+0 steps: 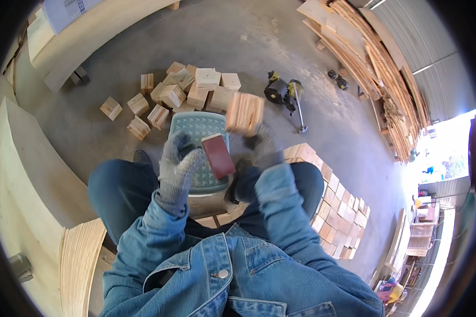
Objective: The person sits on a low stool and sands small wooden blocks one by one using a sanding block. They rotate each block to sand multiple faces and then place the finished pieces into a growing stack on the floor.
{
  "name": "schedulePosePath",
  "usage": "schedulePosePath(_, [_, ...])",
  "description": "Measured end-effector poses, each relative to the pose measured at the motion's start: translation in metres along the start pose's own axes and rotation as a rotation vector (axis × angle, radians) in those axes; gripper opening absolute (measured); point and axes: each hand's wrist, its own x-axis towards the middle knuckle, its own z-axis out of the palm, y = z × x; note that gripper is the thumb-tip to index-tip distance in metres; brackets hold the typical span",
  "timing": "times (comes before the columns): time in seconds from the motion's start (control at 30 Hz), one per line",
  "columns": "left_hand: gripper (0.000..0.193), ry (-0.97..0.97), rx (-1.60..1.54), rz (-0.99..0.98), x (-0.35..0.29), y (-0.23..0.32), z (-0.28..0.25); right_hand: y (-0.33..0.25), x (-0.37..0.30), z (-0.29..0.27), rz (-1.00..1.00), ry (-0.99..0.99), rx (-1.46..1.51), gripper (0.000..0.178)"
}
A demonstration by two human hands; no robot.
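Note:
My right hand (264, 147), in a grey glove and smeared by motion, grips a layered wooden block (244, 113) from its near side, up beyond the stool's right edge. My left hand (177, 165), also gloved, is over the left side of the teal plastic stool (198, 122). Its fingers are apart and somewhat bent, with nothing between them. On the stool top, between my hands, rests a dark red rectangular block with a pale end, like a sanding block (218, 157).
Beyond the stool lies a loose heap of wooden blocks (173, 96). Blocks stand in neat rows (339, 211) by my right knee. A yellow-black power tool (276, 91) is on the floor. Plywood stacks (42, 153) flank me on the left; boards (349, 47) lean far right.

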Motion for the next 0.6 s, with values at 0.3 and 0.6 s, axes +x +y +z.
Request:
schedulePosePath(0.3, [0.056, -0.097, -0.229, -0.230, -0.015, -0.003, -0.022, 0.032, -0.119, 0.053, 0.278, -0.128, -0.059, 0.058])
schedulePosePath(0.6, [0.056, -0.002, -0.089, -0.276, -0.012, -0.024, -0.034, 0.051, -0.126, 0.048, 0.281, -0.316, -0.056, 0.058])
